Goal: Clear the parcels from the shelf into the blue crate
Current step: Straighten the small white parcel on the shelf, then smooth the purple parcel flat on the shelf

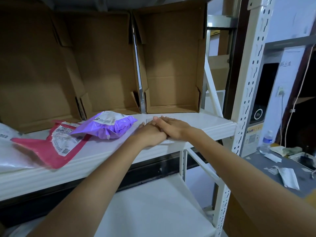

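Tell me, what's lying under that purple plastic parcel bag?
The purple plastic parcel bag rests partly on a red plastic mailer with a white label, which lies on the white metal shelf. Anything else beneath the purple bag is covered.

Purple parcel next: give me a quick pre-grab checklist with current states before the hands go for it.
1. Purple parcel on the shelf, reachable: ok; it lies just left of the hands.
2. Left hand free: ok, flat on the shelf, holding nothing.
3. Right hand free: ok, resting over the left.
4. Parcel unobstructed: ok; it overlaps the red parcel, nothing on top.
5. Blue crate located: cannot tell, not in view.
6. Other parcels remaining: not ok; red and a white parcel remain.
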Available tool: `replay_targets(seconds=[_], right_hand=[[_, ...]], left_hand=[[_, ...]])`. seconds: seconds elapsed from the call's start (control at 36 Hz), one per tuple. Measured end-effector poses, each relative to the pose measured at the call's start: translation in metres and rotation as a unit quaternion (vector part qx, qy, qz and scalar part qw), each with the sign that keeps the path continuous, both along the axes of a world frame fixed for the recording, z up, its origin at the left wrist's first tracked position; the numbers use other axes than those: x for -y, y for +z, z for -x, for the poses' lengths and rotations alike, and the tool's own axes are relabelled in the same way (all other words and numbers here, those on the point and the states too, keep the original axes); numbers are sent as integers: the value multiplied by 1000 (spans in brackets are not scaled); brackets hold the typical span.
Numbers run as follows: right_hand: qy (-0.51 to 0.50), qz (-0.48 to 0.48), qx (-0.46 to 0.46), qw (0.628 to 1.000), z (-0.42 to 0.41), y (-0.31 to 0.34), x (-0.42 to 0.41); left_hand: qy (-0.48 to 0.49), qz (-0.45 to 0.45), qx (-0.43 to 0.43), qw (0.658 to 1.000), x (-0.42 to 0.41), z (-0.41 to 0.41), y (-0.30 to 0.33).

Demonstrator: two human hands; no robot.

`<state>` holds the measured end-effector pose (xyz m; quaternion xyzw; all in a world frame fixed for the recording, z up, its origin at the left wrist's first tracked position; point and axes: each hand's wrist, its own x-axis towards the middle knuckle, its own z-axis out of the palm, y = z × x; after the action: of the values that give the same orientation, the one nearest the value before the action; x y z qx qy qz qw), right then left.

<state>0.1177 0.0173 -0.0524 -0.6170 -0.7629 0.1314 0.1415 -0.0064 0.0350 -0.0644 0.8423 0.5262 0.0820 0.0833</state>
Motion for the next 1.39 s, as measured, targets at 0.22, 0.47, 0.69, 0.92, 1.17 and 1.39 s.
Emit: replay_targets(seconds=[0.22, 0.47, 0.69, 0.92, 1.17, 1.39], right_hand=[[-6, -8, 75, 997, -16, -11, -9], [12, -7, 107, 994, -22, -7, -24], [-21, -91, 57, 994, 15, 51, -12], [1, -102, -89, 991, 126, 60, 0], [-11, -53, -50, 997, 162, 26, -4], [19, -57, -8, 998, 143, -3, 14]], left_hand=[[-1, 10, -30, 999, 0, 7, -2], [-39, -48, -10, 998, 91, 33, 20], [40, -291, 205, 934, 99, 122, 78], [134, -117, 204, 963, 17, 173, 80], [82, -17, 177, 981, 22, 162, 36], [71, -14, 81, 994, 36, 161, 10]])
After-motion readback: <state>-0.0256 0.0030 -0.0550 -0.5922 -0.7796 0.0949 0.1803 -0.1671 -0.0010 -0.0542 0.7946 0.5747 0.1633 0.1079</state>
